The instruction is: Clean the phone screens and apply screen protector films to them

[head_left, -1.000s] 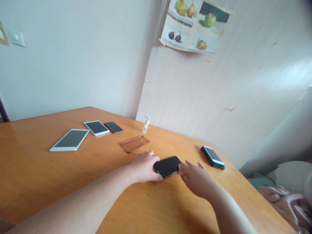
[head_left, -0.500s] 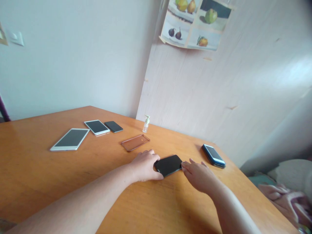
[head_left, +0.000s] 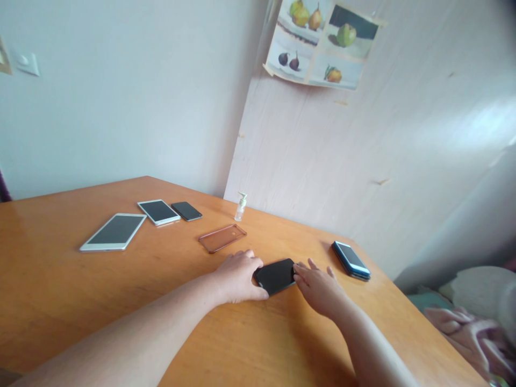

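A black smartphone point(head_left: 276, 276) lies screen up on the wooden table, in front of me. My left hand point(head_left: 240, 276) grips its left end, thumb at the near edge and fingers at the far edge. With its fingers stretched out and somewhat spread, my right hand point(head_left: 318, 285) touches the right end of the screen; whether a cloth or anything small lies under those fingertips I cannot tell. Just beyond the left hand rests a clear brownish phone case point(head_left: 222, 238). Behind the case a small clear pump bottle point(head_left: 241, 207) stands upright.
Leftward on the table point(head_left: 193, 349) lie a white tablet point(head_left: 114, 232), a smaller white tablet point(head_left: 159, 212) and a dark phone point(head_left: 186, 210). Stacked phones point(head_left: 350, 259) sit near the right edge. Pink cloth point(head_left: 463, 333) lies beyond that edge. Fruit paintings point(head_left: 322, 45) hang on the wall.
My right hand's fingers have moved leftward from the phone's right edge onto its screen. The left hand keeps its grip, and the whole view has shifted slightly.
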Demonstrator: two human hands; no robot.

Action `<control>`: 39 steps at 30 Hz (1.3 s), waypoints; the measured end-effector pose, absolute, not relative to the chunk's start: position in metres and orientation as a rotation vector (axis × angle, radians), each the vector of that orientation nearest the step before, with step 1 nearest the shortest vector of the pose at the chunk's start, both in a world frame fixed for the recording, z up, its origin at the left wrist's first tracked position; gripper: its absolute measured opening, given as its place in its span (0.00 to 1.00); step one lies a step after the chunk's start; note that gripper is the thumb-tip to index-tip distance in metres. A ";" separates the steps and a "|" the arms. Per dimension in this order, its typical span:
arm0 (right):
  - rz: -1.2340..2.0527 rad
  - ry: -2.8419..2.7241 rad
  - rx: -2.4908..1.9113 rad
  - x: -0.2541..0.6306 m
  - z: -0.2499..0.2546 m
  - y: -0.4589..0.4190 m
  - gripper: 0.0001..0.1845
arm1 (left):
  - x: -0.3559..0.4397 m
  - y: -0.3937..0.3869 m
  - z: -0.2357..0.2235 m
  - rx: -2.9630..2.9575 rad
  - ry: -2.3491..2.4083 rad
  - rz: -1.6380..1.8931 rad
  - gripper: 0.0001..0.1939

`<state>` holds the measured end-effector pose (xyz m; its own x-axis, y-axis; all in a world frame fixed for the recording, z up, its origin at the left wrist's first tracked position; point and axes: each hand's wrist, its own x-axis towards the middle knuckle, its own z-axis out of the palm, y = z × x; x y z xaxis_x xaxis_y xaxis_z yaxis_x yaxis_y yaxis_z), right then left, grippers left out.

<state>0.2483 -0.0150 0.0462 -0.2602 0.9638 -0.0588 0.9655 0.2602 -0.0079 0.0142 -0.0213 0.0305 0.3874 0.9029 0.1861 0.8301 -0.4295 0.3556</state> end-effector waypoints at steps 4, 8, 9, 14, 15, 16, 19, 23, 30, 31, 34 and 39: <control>-0.261 2.714 1.576 0.227 0.048 -0.031 0.26 | 0.014 -0.021 0.028 2.448 1.564 0.533 0.25; -0.343 2.777 1.486 0.223 0.047 -0.032 0.26 | 0.014 -0.020 0.028 2.457 1.574 0.528 0.24; -0.305 2.720 1.582 0.228 0.045 -0.026 0.26 | 0.014 -0.020 0.028 2.456 1.568 0.529 0.25; -0.122 2.453 1.954 0.247 0.032 -0.001 0.26 | 0.014 -0.020 0.028 2.441 1.534 0.583 0.30; -0.138 2.488 1.922 0.245 0.032 -0.002 0.27 | 0.015 -0.020 0.027 2.429 1.539 0.598 0.32; -0.175 2.550 1.860 0.241 0.033 -0.005 0.27 | 0.016 -0.020 0.027 2.412 1.549 0.613 0.35; -0.358 2.767 1.574 0.220 0.039 -0.023 0.27 | 0.017 -0.021 0.025 2.357 1.579 0.640 0.44; -0.451 2.851 1.415 0.204 0.042 -0.031 0.27 | 0.018 -0.022 0.026 2.313 1.595 0.642 0.50; -0.171 2.517 1.965 0.239 0.025 0.008 0.27 | 0.017 -0.023 0.028 2.286 1.579 0.586 0.51; -0.153 2.486 1.997 0.242 0.024 0.009 0.27 | 0.017 -0.023 0.028 2.289 1.575 0.586 0.51; -0.181 2.550 1.904 0.236 0.027 -0.003 0.28 | 0.017 -0.023 0.029 2.305 1.575 0.593 0.49; -0.320 2.789 1.529 0.212 0.034 -0.024 0.28 | 0.017 -0.023 0.031 2.324 1.582 0.601 0.47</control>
